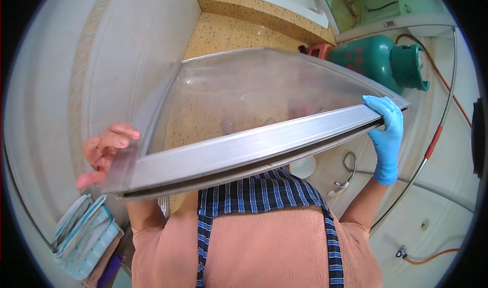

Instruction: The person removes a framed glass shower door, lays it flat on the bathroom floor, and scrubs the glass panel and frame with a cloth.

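A framed panel [218,95] with a cloudy, see-through pane and a silver metal frame lies tilted across the view in front of my body. My right hand [387,128], in a blue glove, clasps its near right corner, fingers over the top and thumb below. At the near left corner is my bare left hand [104,148]. Its fingers are bent and apart beside the frame's edge, with the thumb stretched out to the left. The frame hides my left wrist and part of that palm. A dark groove runs along the frame's near side.
A green gas cylinder [363,59] lies beyond the right corner, near a red object [319,50]. Folded cloths [84,234] hang at lower left. A metal hose [447,105] runs along the right wall. Behind is a speckled yellow tiled ledge [239,6].
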Motion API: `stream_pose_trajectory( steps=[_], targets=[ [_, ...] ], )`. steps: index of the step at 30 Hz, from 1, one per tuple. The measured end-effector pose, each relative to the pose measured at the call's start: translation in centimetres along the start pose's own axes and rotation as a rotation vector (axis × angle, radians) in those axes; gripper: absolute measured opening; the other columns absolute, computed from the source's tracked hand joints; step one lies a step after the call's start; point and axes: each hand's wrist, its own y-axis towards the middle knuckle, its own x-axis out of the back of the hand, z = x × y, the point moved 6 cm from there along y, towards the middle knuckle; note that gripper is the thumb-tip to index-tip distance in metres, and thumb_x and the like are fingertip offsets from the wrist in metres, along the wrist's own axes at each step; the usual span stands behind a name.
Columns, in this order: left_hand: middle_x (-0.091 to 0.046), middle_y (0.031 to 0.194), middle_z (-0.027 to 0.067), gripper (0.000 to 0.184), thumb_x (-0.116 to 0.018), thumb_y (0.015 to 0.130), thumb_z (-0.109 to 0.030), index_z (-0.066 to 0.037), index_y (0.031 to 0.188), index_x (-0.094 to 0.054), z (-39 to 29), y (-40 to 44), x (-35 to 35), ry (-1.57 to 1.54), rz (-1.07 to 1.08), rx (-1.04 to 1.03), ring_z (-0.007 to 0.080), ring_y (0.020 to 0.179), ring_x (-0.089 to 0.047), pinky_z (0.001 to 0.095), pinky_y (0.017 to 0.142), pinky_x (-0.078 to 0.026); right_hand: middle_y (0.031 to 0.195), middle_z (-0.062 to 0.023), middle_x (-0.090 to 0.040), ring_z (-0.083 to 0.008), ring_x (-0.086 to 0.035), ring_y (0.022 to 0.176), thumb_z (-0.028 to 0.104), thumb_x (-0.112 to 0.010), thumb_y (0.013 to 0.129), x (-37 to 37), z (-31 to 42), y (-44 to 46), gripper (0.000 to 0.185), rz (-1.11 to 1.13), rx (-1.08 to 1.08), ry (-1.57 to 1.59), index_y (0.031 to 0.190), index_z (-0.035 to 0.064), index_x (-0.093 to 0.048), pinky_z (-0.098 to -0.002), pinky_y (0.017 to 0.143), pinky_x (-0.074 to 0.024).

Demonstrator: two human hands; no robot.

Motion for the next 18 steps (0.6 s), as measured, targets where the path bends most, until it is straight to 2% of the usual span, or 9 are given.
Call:
stream_pose_trajectory(
  steps=[4,6,7,9,12,13,15,16,18],
  targets=[
    [-0.064,0.091,0.0185,0.08,-0.021,0.091,-0.067,-0.002,0.13,-0.045,-0.4,-1.5,-0.6,-0.002,-0.173,0.052,0.0349,0.079,-0.058,0.0424,0.075,-0.045,0.103,-0.005,-0.067,-0.024,-0.059,0.103,-0.001,-0.064,0.061,-0.2,-1.4,-1.2,0.04,0.0,-0.034,0.017,0.1,0.0086,-0.066,-0.0396,0.1,-0.0382],
    [-0.062,0.102,0.0151,0.062,-0.028,0.097,-0.054,-0.003,0.128,-0.046,-0.7,-2.7,0.5,0.32,-0.478,0.21,0.0317,0.085,-0.058,0.0408,0.078,-0.044,0.104,-0.0059,-0.067,-0.024,-0.059,0.103,0.001,-0.066,0.063,-0.2,-0.8,-1.5,0.038,-0.044,-0.032,0.026,0.1,0.0079,-0.066,-0.0418,0.101,-0.0381],
    [-0.062,0.102,0.0151,0.062,-0.028,0.097,-0.054,-0.003,0.128,-0.046,-0.8,-2.8,0.3,0.328,-0.482,0.211,0.0317,0.085,-0.058,0.0408,0.078,-0.044,0.104,-0.0059,-0.067,-0.024,-0.059,0.103,0.001,-0.066,0.063,-0.4,-0.5,-1.8,0.038,-0.04,-0.027,0.033,0.1,0.0079,-0.066,-0.0418,0.101,-0.0381],
    [-0.061,0.108,0.0126,0.048,-0.043,0.095,-0.045,-0.009,0.126,-0.051,-0.6,-3.9,2.0,0.468,-0.86,0.269,0.0284,0.092,-0.059,0.0347,0.079,-0.046,0.105,-0.0061,-0.067,-0.0243,-0.059,0.103,0.003,-0.067,0.063,-0.4,-0.7,-2.3,0.039,-0.079,0.011,0.035,0.102,0.0069,-0.066,-0.0409,0.101,-0.0383],
    [-0.058,0.114,0.0123,0.041,-0.05,0.092,-0.04,-0.01,0.12,-0.055,1.3,-7.1,3.7,0.497,-1.047,0.551,0.0271,0.099,-0.058,0.0392,0.081,-0.048,0.106,-0.0059,-0.067,-0.0248,-0.059,0.103,0.003,-0.068,0.064,-0.6,-2.0,-3.0,0.039,-0.081,0.035,0.036,0.103,0.0065,-0.066,-0.0395,0.1,-0.0388],
    [-0.058,0.114,0.0123,0.041,-0.05,0.092,-0.04,-0.01,0.12,-0.055,0.7,-8.6,3.9,0.515,-1.07,0.533,0.0271,0.099,-0.058,0.0392,0.081,-0.048,0.106,-0.0059,-0.067,-0.0248,-0.059,0.103,0.003,-0.068,0.064,-0.7,-1.3,-3.2,0.039,-0.082,0.062,0.055,0.103,0.0065,-0.066,-0.0395,0.1,-0.0388],
    [-0.061,0.109,0.0127,0.043,-0.052,0.09,-0.041,-0.007,0.116,-0.057,2.5,-12.6,3.2,0.002,-1.277,0.768,0.0263,0.092,-0.06,0.0409,0.079,-0.051,0.106,-0.0054,-0.067,-0.0244,-0.059,0.103,0.002,-0.068,0.063,-1.0,-0.6,-3.6,0.039,-0.088,0.07,0.034,0.102,0.0071,-0.066,-0.0378,0.097,-0.0401],
    [-0.061,0.109,0.0127,0.043,-0.052,0.09,-0.041,-0.007,0.116,-0.057,1.3,-12.4,2.4,0.019,-1.291,0.747,0.0263,0.092,-0.06,0.0409,0.079,-0.051,0.106,-0.0052,-0.067,-0.0236,-0.06,0.101,0.002,-0.069,0.062,-1.1,-0.6,-3.8,0.043,-0.088,0.088,0.044,0.105,0.0087,-0.067,-0.0361,0.093,-0.0419],
    [-0.063,0.097,0.015,0.044,-0.053,0.09,-0.041,-0.003,0.111,-0.059,1.4,-11.2,-2.2,-0.245,-0.952,1.218,0.0267,0.083,-0.062,0.0365,0.07,-0.053,0.105,-0.0056,-0.067,-0.0233,-0.06,0.099,0.002,-0.069,0.062,-0.8,0.3,-4.2,0.047,-0.064,0.099,0.008,0.107,0.0094,-0.066,-0.035,0.09,-0.0427]
  ],
)
